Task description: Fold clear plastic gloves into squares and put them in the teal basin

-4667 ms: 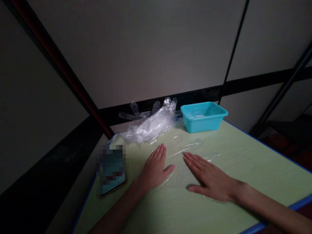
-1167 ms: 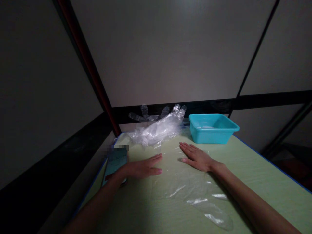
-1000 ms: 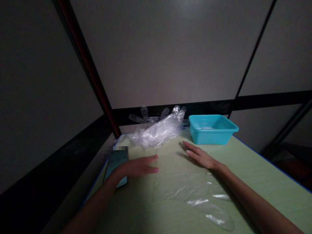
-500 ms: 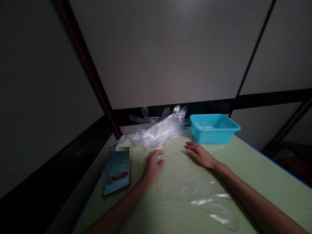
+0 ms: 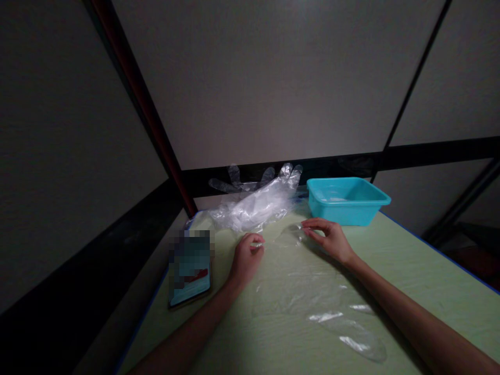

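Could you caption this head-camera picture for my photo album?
Left hand and right hand pinch a clear plastic glove on a green table.

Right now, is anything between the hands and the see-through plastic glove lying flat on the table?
Nothing visible. Both hands are already on the clear plastic glove: the left hand and right hand each pinch its far edge. The heap of gloves and the teal tub sit farther back.
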A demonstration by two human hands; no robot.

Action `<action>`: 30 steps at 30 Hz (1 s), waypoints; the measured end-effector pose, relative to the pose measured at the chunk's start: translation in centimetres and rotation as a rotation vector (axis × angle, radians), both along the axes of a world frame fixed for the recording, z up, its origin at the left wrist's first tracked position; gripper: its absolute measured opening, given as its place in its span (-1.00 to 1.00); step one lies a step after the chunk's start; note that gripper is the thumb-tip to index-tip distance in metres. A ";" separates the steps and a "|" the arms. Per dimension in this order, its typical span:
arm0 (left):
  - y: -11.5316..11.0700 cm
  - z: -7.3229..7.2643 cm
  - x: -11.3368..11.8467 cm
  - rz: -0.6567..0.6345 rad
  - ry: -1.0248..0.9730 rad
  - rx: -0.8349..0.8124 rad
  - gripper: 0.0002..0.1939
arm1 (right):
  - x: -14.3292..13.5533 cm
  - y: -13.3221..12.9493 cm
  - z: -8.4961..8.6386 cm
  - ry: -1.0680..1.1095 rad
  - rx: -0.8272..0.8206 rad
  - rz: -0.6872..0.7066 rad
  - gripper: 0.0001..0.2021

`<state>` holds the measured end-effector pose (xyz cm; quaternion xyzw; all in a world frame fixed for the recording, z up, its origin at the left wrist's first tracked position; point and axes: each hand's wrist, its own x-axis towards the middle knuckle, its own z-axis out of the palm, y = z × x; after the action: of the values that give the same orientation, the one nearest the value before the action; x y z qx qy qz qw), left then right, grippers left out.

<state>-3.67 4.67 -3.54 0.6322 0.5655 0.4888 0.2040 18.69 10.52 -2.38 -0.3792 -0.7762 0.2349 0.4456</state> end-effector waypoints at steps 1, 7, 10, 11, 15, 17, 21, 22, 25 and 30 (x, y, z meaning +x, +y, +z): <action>0.0 0.0 0.0 -0.003 -0.002 0.005 -0.87 | -0.1 0.0 -0.1 0.050 -0.013 0.004 -0.77; -0.4 0.6 0.2 -0.011 0.027 0.036 -0.81 | 0.4 -0.9 0.9 0.083 -0.075 0.223 -0.56; -0.6 0.7 0.5 -0.060 0.094 0.061 -0.73 | 1.3 -1.7 1.9 -0.122 -0.105 0.364 -0.52; -0.7 0.7 0.6 -0.079 0.128 0.064 -0.71 | 1.6 -1.9 2.2 -0.190 -0.124 0.395 -0.50; -0.9 0.6 0.8 -0.104 0.229 0.038 -0.73 | 2.6 -2.3 3.0 -0.305 -0.218 0.443 -0.50; -0.9 0.5 0.8 -0.093 0.243 0.027 -0.77 | 2.7 -2.4 3.1 -0.253 -0.257 0.438 -0.55; -1.1 0.7 1.0 -0.097 0.289 0.032 -0.76 | 1.8 -2.6 3.0 -0.110 -0.263 0.435 -0.65; -1.2 0.8 1.2 -0.121 0.312 0.037 -0.73 | 1.5 -2.6 2.9 -0.094 -0.251 0.441 -0.67; -1.9 1.3 1.8 -0.255 0.424 0.023 -0.64 | 0.4 -2.9 2.3 -0.099 -0.269 0.454 -0.72; -3.2 1.5 2.4 -0.474 0.660 -0.006 -0.51 | -0.4 -3.2 1.4 -0.047 -0.540 0.529 -0.82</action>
<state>-1.23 1.50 -2.07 0.8675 0.4405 0.1973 0.1205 18.33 7.35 -1.02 -0.2748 -0.7673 0.5293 0.2357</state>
